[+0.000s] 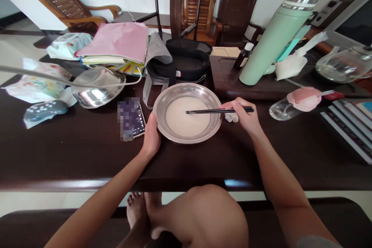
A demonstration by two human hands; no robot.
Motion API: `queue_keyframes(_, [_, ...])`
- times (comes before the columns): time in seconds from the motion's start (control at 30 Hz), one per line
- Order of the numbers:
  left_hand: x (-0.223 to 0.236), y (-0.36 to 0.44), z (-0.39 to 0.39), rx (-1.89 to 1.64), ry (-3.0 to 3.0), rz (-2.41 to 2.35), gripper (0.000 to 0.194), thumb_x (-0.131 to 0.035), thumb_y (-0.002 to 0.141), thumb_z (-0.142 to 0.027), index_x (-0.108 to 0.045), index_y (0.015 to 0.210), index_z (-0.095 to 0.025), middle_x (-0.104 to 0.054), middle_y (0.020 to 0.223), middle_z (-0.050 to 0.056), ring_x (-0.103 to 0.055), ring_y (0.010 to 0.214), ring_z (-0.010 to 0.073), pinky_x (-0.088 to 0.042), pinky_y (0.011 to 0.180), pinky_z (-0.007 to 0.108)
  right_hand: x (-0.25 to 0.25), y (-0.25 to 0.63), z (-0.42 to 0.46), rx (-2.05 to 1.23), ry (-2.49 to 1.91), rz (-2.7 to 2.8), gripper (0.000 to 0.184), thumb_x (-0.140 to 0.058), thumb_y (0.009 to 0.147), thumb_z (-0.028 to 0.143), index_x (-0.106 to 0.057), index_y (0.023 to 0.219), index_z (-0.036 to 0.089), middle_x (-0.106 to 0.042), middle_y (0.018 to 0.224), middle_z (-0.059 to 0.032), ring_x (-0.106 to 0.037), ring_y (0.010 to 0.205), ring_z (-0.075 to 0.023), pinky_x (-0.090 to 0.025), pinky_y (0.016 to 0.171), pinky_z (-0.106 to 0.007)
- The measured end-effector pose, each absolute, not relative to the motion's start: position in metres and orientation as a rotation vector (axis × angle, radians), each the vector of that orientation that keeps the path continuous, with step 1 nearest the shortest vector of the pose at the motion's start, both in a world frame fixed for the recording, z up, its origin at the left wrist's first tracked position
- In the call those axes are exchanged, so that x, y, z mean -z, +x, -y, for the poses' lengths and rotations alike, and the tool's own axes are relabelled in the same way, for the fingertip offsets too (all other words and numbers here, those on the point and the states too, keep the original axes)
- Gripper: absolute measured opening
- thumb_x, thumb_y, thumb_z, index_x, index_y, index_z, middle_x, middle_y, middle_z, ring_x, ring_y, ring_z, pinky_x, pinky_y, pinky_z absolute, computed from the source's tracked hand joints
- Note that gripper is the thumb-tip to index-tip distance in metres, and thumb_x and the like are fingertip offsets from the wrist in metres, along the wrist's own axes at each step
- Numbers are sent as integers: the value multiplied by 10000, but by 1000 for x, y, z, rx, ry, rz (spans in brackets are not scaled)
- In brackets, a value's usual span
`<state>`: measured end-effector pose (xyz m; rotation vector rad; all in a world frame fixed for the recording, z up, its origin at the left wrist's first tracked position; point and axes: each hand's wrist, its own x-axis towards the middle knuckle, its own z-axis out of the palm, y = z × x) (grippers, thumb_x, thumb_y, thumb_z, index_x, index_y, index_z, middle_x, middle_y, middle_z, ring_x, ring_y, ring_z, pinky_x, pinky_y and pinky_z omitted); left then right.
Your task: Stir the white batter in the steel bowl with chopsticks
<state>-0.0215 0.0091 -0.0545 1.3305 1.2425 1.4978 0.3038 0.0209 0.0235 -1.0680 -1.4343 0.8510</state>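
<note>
A round stainless steel bowl (162,128) stands on the dark table in front of me, holding a milky, off-white liquid (186,124). My left hand (151,135) grips the left side of the bowl, some of its fingers hidden behind the rim. In my right hand (245,116) is a pair of black chopsticks (207,111), held closed around their thicker end. They reach leftward over the bowl's right rim, and their tips touch the liquid near its middle. Crumpled white tissue (231,117) lies under my right hand. Left of my left hand lies a phone (135,120), its screen partly pixelated.
Behind the bowl sits a black bag (186,68). A tall green thermos (276,42), a dark bottle (243,56) and a pink-lidded cup (302,99) are to the right. On the left are another steel bowl (97,99), a pink folder (116,40) and a cable (107,84).
</note>
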Motion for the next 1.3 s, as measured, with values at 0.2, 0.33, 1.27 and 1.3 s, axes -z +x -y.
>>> queue_keyframes(0.2, [53, -20, -9, -1497, 1311, -1245, 578, -385, 1094, -658, -677, 1430, -289, -691, 1493, 56, -559, 1489, 289, -364, 1314, 506, -21, 304, -21, -920, -1005, 1444, 421, -721, 946, 607, -766, 711, 261, -842, 782, -47, -821, 787, -239, -667, 803, -395])
queue_keyframes(0.33, [54, -19, -10, -1505, 1304, -1234, 593, -384, 1091, -667, -677, 1429, -278, -693, 1488, 67, -568, 1480, 291, -379, 1305, 504, -23, 303, -19, -857, -1064, 1486, 408, -738, 928, 620, -773, 741, 259, -854, 823, -48, -826, 829, -241, -664, 836, -397])
queue_keyframes(1.27, [55, -21, -10, -1491, 1344, -1249, 602, -372, 1089, -681, -672, 1436, -291, -697, 1478, 61, -569, 1479, 279, -398, 1293, 480, -24, 306, -19, -878, -1004, 1380, 439, -715, 953, 599, -750, 682, 255, -839, 761, -48, -815, 748, -246, -668, 750, -407])
queue_keyframes(1.3, [55, -21, -10, -1492, 1348, -1248, 604, -370, 1089, -682, -671, 1437, -291, -698, 1476, 61, -568, 1480, 279, -396, 1294, 480, -24, 305, -18, -895, -1001, 1392, 442, -714, 952, 603, -753, 682, 255, -839, 757, -49, -815, 748, -247, -670, 752, -409])
